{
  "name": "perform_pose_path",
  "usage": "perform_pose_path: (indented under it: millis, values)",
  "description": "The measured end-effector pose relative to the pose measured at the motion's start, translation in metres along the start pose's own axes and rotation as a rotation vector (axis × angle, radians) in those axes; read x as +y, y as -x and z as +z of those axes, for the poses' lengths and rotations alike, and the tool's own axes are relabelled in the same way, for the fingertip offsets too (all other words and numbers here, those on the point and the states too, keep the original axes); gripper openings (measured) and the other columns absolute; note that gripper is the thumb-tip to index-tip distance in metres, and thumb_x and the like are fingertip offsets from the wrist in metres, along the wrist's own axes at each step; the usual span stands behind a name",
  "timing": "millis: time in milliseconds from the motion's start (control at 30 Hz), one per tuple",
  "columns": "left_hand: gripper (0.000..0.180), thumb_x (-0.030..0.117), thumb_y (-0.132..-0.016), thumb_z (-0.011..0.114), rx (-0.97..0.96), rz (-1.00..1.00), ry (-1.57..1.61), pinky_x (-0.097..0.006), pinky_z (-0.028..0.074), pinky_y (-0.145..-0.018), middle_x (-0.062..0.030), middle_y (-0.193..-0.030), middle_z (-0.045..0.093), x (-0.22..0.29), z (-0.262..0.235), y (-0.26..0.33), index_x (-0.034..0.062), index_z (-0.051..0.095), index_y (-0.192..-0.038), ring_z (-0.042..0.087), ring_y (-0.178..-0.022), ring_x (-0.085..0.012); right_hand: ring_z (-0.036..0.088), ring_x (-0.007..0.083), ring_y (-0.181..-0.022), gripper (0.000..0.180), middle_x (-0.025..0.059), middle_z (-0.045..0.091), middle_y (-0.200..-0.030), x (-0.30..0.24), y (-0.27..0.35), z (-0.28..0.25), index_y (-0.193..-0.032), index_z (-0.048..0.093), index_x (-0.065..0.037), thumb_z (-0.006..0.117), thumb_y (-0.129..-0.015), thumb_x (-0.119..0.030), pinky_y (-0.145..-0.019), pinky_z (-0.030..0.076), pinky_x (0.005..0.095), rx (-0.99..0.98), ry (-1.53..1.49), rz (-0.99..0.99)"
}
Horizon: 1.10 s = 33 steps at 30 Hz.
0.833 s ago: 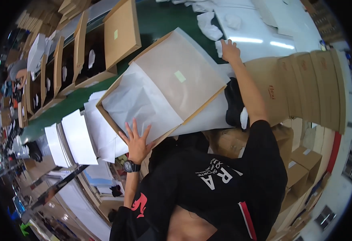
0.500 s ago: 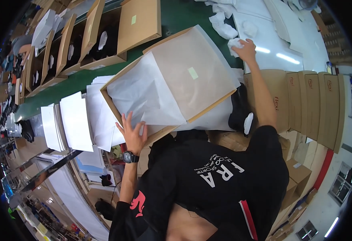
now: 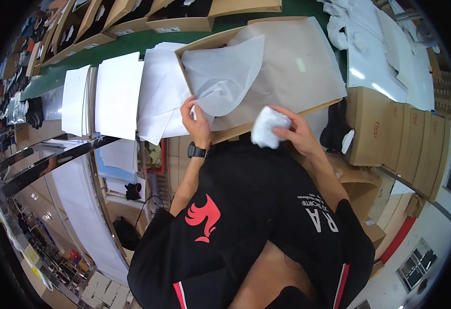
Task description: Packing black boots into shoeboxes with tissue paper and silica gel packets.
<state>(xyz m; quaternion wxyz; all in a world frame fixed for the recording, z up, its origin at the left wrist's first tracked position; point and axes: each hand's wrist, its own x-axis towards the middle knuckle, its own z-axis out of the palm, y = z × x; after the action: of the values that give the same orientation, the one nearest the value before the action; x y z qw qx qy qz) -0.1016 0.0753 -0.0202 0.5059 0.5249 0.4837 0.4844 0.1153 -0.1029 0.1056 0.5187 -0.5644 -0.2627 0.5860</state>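
An open cardboard shoe box [image 3: 229, 135] lies in front of me, lined with thin tissue paper [image 3: 223, 72] that is lifted and curled at its left part. My left hand [image 3: 196, 123], with a dark watch on its wrist, is at the box's left near corner, thumb and fingers closed on the paper's edge. Over the box's near edge, my right hand [image 3: 298, 131] grips a white crumpled paper wad [image 3: 269, 127]. The box lid [image 3: 292, 64] with a pale sticker leans back on the right, covered by translucent paper. What lies under the tissue is hidden.
Stacks of white paper sheets [image 3: 117, 95] lie left of the box. Several open shoe boxes [image 3: 179, 24] with dark shoes line the back. A black shoe [image 3: 335, 129] sits to the right, beside upright closed boxes [image 3: 372, 126]. More crumpled paper [image 3: 337, 32] is at back right.
My right hand has brought the paper wad from the far right table to the box's near edge. My left hand has closed on the tissue, which is now lifted and curled.
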Motion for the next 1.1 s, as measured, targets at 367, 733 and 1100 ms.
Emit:
perform_pose_path:
  millis: [367,733,1100]
  values:
    - [0.011,0.007,-0.097,0.063,-0.231,-0.041,0.125,-0.034,0.046,-0.1,-0.0148,-0.139,0.049,0.005,-0.038,0.011,0.002,0.06,-0.106,0.053,-0.121,-0.0208,0.059,0.0171,-0.101,0.05,0.0057,0.058,-0.108,0.11,-0.128,0.029,-0.109,0.043,-0.01,0.078,-0.076,0.003,-0.086,0.051,0.0332,-0.393,0.425,0.059]
    - [0.023,0.005,-0.09,0.069,-0.56,-0.098,0.11,-0.04,0.046,-0.104,-0.0083,-0.147,0.033,0.016,-0.064,0.004,0.0076,0.065,-0.113,0.041,-0.139,-0.0302,0.064,0.0386,-0.104,0.051,0.0188,0.066,-0.107,0.06,-0.128,0.063,-0.124,0.062,-0.01,0.074,-0.075,-0.017,-0.087,0.052,0.0459,-0.311,1.385,-0.025]
    - [0.031,0.003,-0.084,0.062,-0.651,0.25,-0.315,-0.043,0.045,-0.103,-0.0149,-0.145,0.04,0.037,-0.045,-0.026,0.0101,0.069,-0.114,0.042,-0.138,-0.0339,0.062,0.0412,-0.104,0.036,0.0211,0.066,-0.108,0.066,-0.068,0.074,-0.116,0.063,-0.001,0.058,-0.097,-0.03,-0.091,0.049,0.0464,-0.258,1.076,-0.137]
